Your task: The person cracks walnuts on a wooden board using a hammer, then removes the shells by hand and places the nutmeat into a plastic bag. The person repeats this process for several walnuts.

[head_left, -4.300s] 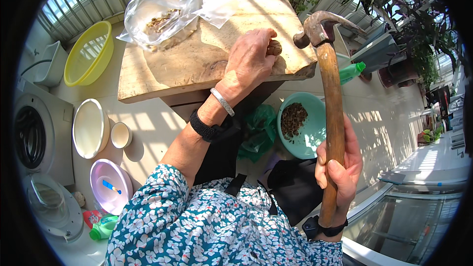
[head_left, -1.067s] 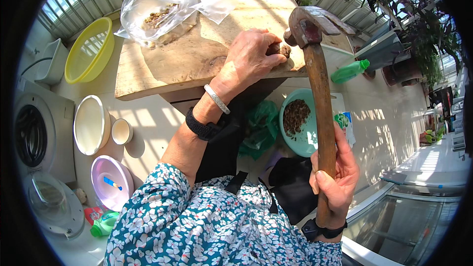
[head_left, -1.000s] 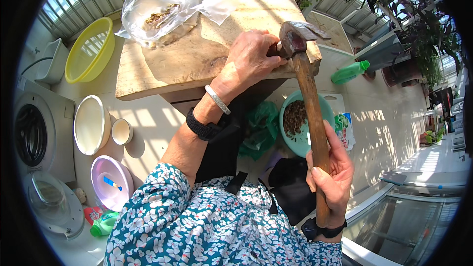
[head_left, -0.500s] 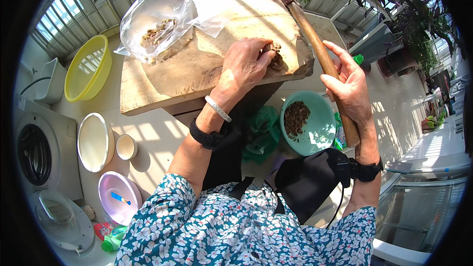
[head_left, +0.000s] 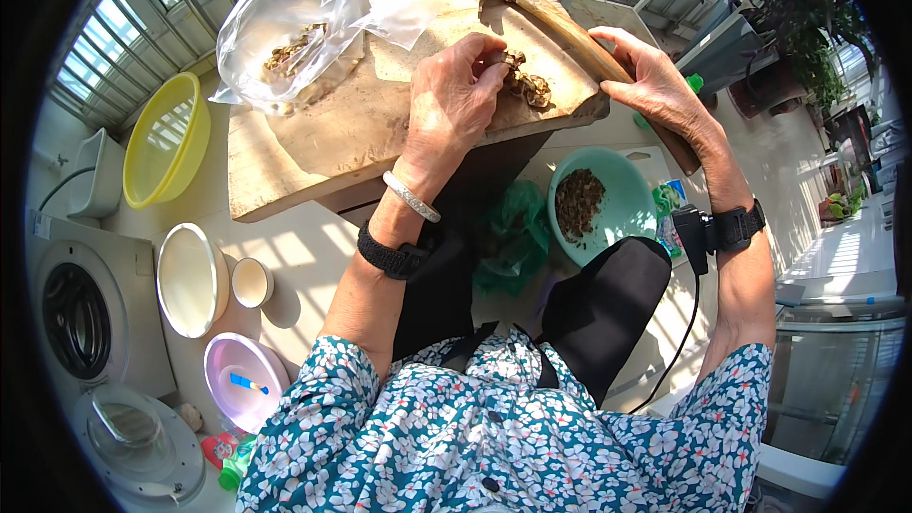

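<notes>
On the wooden board [head_left: 380,119], my left hand [head_left: 451,100] pinches one end of a knobbly brown dried piece [head_left: 525,87] near the board's right edge. It looks like dried root or pod; its kind is unclear. My right hand [head_left: 660,85] is wrapped loosely round the wooden handle of a hammer [head_left: 575,38]. The hammer's metal head is over the far right part of the board, beyond the brown piece. A clear plastic bag [head_left: 313,14] with similar brown pieces [head_left: 293,52] lies on the board's left side.
Below the board's right end stands a green basin [head_left: 622,204] with brown bits [head_left: 578,204]; a green plastic bag [head_left: 513,242] lies beside it. A yellow basket [head_left: 185,157], cream basin [head_left: 180,280], small tub [head_left: 252,282], purple basin [head_left: 233,375] and washing machine [head_left: 81,313] are left.
The hammer's head has come down and left over the board, with my right hand moving up along the view. My left hand has shifted slightly left, and more of the brown piece shows.
</notes>
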`<state>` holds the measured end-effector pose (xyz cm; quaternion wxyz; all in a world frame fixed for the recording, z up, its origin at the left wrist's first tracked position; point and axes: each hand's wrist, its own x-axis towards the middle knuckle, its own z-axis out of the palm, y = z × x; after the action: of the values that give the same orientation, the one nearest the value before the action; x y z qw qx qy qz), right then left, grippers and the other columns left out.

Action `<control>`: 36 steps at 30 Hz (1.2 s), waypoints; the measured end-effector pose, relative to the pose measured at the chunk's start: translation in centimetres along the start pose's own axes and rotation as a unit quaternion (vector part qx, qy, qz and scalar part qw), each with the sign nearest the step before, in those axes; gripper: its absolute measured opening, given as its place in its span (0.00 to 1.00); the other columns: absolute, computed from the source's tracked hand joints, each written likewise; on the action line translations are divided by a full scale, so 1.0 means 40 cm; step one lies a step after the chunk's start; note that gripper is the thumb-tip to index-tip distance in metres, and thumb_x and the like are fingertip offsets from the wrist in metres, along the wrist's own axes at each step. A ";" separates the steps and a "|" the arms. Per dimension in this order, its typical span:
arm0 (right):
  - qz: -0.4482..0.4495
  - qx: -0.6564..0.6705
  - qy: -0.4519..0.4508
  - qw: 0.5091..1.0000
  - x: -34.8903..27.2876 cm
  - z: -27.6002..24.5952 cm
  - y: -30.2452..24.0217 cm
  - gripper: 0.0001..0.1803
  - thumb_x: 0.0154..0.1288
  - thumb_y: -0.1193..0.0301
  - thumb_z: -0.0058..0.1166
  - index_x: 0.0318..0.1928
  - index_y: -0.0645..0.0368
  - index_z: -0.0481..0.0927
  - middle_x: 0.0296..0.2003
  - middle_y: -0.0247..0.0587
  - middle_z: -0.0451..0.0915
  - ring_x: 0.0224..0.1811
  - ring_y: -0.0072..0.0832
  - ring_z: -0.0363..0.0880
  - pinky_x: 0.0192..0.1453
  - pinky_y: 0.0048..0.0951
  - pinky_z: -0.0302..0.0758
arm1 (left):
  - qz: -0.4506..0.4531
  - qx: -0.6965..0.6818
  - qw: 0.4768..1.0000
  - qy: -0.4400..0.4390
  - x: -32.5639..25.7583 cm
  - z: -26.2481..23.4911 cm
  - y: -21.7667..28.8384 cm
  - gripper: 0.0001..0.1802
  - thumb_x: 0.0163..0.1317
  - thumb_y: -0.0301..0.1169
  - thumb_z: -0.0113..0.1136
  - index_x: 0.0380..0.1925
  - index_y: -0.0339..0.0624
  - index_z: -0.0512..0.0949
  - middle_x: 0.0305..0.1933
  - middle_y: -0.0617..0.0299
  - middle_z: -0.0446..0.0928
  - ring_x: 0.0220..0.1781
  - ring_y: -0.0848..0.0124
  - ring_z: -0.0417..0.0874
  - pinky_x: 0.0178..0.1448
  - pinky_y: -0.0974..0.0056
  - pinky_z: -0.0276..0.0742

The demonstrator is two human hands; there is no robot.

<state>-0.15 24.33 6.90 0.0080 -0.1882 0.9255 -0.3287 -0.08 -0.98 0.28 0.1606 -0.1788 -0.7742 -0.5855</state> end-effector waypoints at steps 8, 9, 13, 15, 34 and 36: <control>-0.024 -0.116 0.050 0.992 0.009 0.022 0.089 0.32 0.60 0.81 0.53 0.67 0.57 0.68 0.52 0.42 0.78 0.52 0.24 0.76 0.59 0.25 0.73 | 0.042 0.087 0.994 0.054 0.015 0.024 -0.025 0.13 0.64 0.35 0.60 0.43 0.38 0.81 0.28 0.55 0.83 0.28 0.71 0.82 0.36 0.67 0.77; -0.054 -0.112 0.056 0.991 0.006 0.028 0.083 0.32 0.60 0.80 0.53 0.66 0.57 0.68 0.51 0.42 0.78 0.52 0.26 0.76 0.59 0.26 0.72 | 0.038 0.102 0.993 0.048 0.015 0.019 -0.024 0.13 0.64 0.35 0.60 0.42 0.38 0.81 0.27 0.55 0.82 0.28 0.70 0.82 0.36 0.67 0.76; -0.021 -0.256 0.133 0.957 -0.009 0.034 0.019 0.27 0.59 0.77 0.56 0.61 0.56 0.74 0.45 0.44 0.78 0.49 0.30 0.77 0.54 0.29 0.73 | 0.004 0.104 0.994 0.045 0.019 0.008 -0.015 0.12 0.63 0.35 0.59 0.37 0.36 0.81 0.26 0.56 0.81 0.27 0.69 0.81 0.35 0.66 0.76; -0.064 -0.124 0.190 0.972 -0.013 0.044 -0.023 0.22 0.63 0.77 0.55 0.58 0.56 0.77 0.42 0.38 0.78 0.46 0.25 0.78 0.51 0.26 0.75 | -0.017 0.077 0.996 0.043 0.021 0.007 -0.013 0.11 0.63 0.34 0.59 0.35 0.35 0.81 0.25 0.54 0.81 0.27 0.67 0.82 0.36 0.65 0.77; 0.026 0.307 0.067 0.949 0.074 0.172 -0.118 0.16 0.64 0.76 0.58 0.52 0.65 0.79 0.39 0.35 0.83 0.38 0.15 0.78 0.40 0.17 0.76 | -0.068 -0.127 0.987 0.067 0.015 0.004 -0.021 0.10 0.64 0.32 0.58 0.34 0.36 0.82 0.23 0.60 0.82 0.22 0.76 0.79 0.31 0.69 0.74; 0.029 0.310 0.055 0.949 0.069 0.155 -0.115 0.17 0.66 0.75 0.58 0.54 0.63 0.79 0.41 0.36 0.83 0.39 0.15 0.78 0.41 0.16 0.76 | -0.060 -0.119 0.987 0.084 0.010 0.006 -0.013 0.09 0.64 0.31 0.59 0.34 0.37 0.83 0.23 0.60 0.81 0.22 0.76 0.78 0.31 0.69 0.74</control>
<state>-0.26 16.33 5.18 0.0246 -0.1317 0.7822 -0.6085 -0.69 -0.84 -0.06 0.1671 -0.0996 -0.6921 -0.6951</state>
